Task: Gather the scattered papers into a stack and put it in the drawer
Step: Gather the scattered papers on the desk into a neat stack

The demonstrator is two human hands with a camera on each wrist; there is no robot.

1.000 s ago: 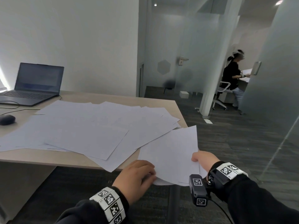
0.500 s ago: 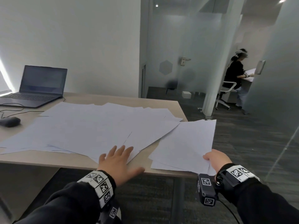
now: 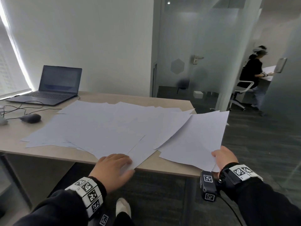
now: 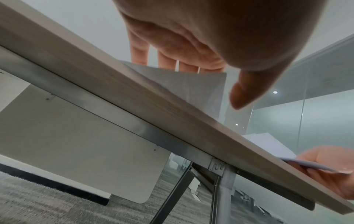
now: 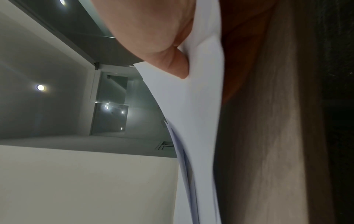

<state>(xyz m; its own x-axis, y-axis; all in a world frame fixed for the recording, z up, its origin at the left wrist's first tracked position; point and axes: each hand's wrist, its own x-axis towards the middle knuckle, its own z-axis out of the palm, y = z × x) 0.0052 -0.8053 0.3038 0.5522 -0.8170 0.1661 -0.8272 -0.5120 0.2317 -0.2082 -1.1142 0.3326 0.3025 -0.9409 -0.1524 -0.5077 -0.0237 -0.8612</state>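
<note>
Head view: left hand (image 3: pixel 114 167) now on paper corner (image 3: pixel 132 162).

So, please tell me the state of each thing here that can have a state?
Laptop: lid open, screen dark.
Scattered papers: spread flat, overlapping on the desk.
Held sheets: pinched by right hand.
Left hand: fingers on an overhanging sheet corner.
Glass door: closed.

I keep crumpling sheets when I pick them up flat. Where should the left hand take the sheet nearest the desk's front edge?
Take its near corner, which juts past the desk edge. Come from the front, thumb under, fingers on top; the overhang leaves room beneath for a pinch. The left hand already rests there, thumb below the edge.
</note>
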